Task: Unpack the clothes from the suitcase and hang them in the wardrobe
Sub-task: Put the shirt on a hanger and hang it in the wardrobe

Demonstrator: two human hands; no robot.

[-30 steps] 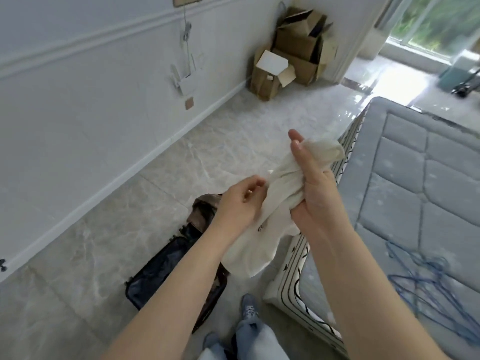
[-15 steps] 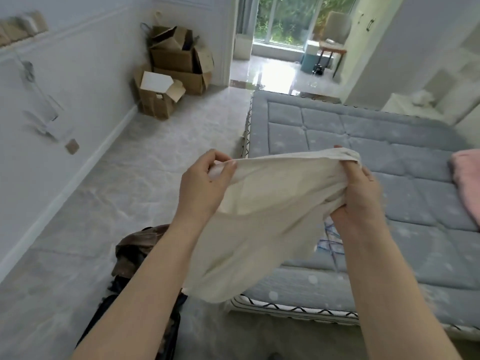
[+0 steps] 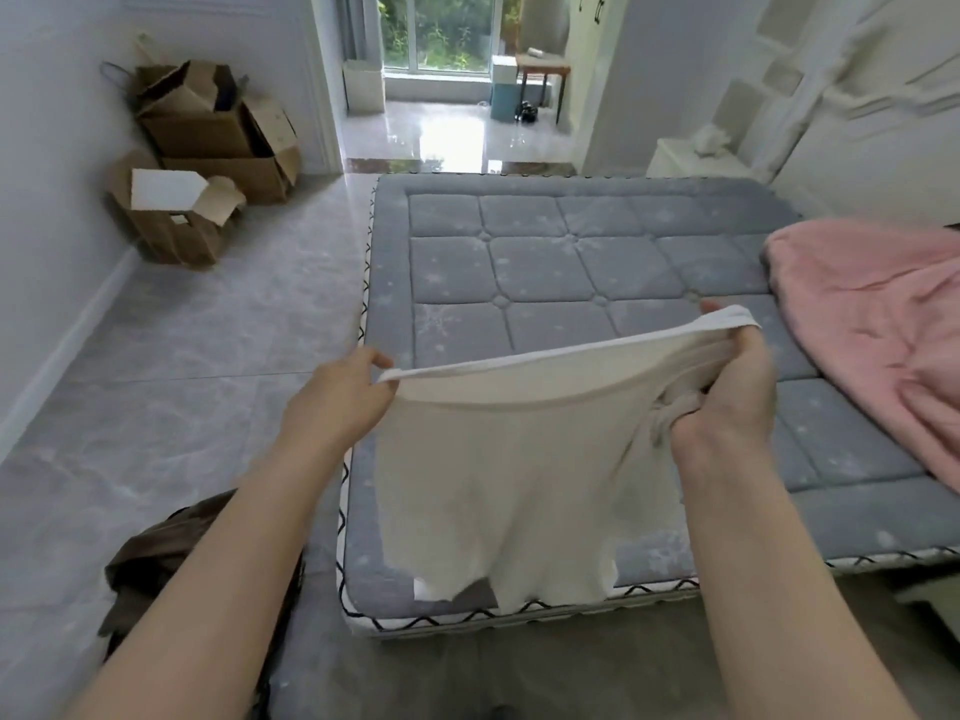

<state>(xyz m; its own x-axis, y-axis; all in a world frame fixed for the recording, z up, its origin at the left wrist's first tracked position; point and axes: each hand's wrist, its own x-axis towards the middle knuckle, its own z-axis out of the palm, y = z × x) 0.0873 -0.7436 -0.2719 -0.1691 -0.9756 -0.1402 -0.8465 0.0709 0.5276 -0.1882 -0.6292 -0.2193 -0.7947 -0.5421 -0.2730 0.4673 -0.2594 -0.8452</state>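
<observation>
A cream-white garment (image 3: 519, 470) hangs spread out in front of me above the foot of the grey mattress (image 3: 561, 262). My left hand (image 3: 337, 402) pinches its upper left edge. My right hand (image 3: 727, 402) grips the bunched upper right part, fingers curled round the cloth. A brown garment (image 3: 150, 558) lies at the lower left where the suitcase stood; my left forearm hides most of the suitcase. No wardrobe can be made out for certain; white panelled furniture (image 3: 852, 111) stands at the far right.
A pink blanket (image 3: 878, 324) lies on the mattress's right side. Open cardboard boxes (image 3: 202, 158) are piled in the far left corner. A doorway (image 3: 441, 90) beyond the bed leads to a bright room with a chair. Grey marble floor (image 3: 171, 356) runs along the bed's left.
The view has swung right from the wall and suitcase to the bed. My hands have drawn apart, so the bunched white garment now hangs stretched wide between them.
</observation>
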